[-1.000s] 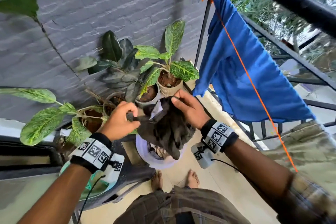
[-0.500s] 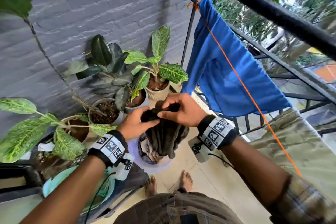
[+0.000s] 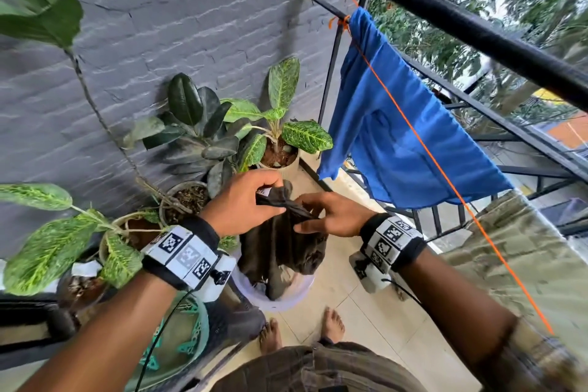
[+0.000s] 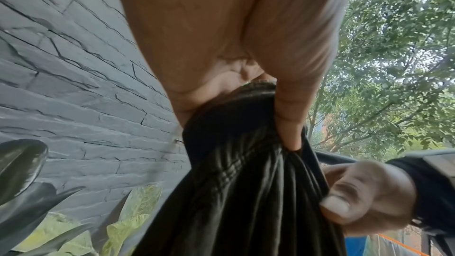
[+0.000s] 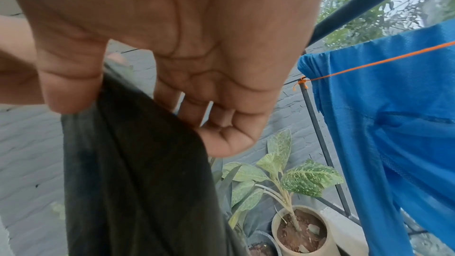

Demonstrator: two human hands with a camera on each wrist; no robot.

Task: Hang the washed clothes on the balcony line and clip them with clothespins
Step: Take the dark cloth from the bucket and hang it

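Note:
A dark wet garment [image 3: 280,248] hangs bunched from both hands above a white bucket [image 3: 280,304] on the floor. My left hand [image 3: 270,197] grips its gathered top edge by a white label; the left wrist view shows the thumb [image 4: 288,124] pressed into the dark cloth [image 4: 246,192]. My right hand [image 3: 305,213] pinches the same edge just to the right, thumb [image 5: 71,85] in front of the cloth [image 5: 135,172]. The orange line [image 3: 413,134] runs along the railing at right, carrying a blue garment [image 3: 397,143] and an olive one [image 3: 525,264].
Potted plants [image 3: 276,149] stand along the grey brick wall [image 3: 159,25] ahead and to the left. A teal perforated basket [image 3: 191,328] sits on a dark stool at lower left. The black railing [image 3: 477,32] runs along the right. My bare feet stand on the tiled floor [image 3: 366,312].
Both hands have lifted the dark garment higher over the bucket. The hands came together at its top edge, then the right hand slid to the right along it.

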